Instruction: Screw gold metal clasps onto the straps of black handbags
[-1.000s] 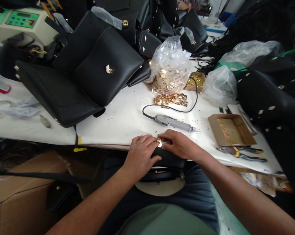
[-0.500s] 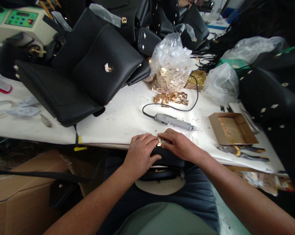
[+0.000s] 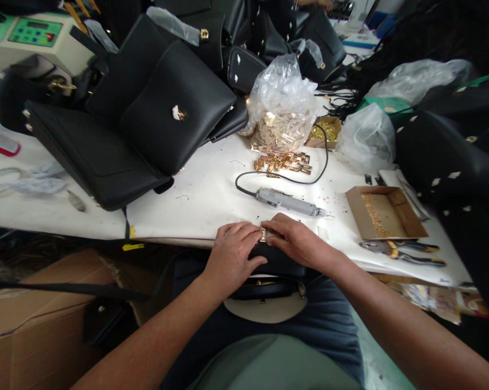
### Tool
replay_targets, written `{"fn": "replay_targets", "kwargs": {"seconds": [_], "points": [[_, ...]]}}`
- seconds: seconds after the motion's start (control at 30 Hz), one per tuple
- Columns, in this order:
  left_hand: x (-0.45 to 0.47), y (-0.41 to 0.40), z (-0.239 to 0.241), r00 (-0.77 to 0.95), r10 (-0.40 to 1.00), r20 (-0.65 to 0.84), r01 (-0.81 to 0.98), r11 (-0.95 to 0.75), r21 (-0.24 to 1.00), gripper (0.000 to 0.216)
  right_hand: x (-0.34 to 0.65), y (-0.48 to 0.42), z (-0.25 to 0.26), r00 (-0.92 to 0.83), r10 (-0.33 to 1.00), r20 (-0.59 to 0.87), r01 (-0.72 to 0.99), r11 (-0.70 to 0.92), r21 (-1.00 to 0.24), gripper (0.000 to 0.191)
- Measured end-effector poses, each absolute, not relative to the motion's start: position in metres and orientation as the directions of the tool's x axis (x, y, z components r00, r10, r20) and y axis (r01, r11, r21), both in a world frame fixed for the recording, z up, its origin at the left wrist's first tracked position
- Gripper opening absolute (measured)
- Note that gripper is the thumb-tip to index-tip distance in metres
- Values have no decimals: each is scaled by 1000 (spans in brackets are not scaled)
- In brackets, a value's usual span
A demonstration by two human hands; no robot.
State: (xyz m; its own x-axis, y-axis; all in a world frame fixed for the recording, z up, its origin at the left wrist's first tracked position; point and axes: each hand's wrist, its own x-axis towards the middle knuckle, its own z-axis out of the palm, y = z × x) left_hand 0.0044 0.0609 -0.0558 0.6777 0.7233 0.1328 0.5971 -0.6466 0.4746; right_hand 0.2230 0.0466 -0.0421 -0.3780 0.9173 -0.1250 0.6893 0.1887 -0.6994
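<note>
At the near edge of the white-topped bench (image 3: 206, 192), a smooth black bag (image 3: 280, 262) rests on the lap (image 3: 333, 319); the right hand's grip (image 3: 289, 236) pinches a small rectangular gold metal fitting (image 3: 263, 235), the left hand's grip (image 3: 234, 255) spread just beside it

Left hand (image 3: 234, 253), right hand (image 3: 293, 238) at rectangular gold metal clasp (image 3: 263, 235), black bag (image 3: 280, 262). Grey corded handheld tool (image 3: 287, 201) on white bench (image 3: 212, 208).

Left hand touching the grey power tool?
Apart. The head view shows bare white tabletop between the left hand and the grey power tool, which lies beyond the fingers.
</note>
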Motion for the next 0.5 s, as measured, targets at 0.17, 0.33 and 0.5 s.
{"fn": "replay_targets", "kwargs": {"seconds": [0.17,0.33,0.5], "points": [[5,61,-55,684,719,123,601,-651,464,49,222,46,-45,-358,927,-110,693,184,-697,24],[5,59,-54,691,712,127,599,-662,451,49,221,48,-45,-339,936,-95,679,173,-714,24],[4,59,-56,692,710,131,597,-664,450,48,222,50,-46,-306,943,-130,654,109,-749,26]]}}
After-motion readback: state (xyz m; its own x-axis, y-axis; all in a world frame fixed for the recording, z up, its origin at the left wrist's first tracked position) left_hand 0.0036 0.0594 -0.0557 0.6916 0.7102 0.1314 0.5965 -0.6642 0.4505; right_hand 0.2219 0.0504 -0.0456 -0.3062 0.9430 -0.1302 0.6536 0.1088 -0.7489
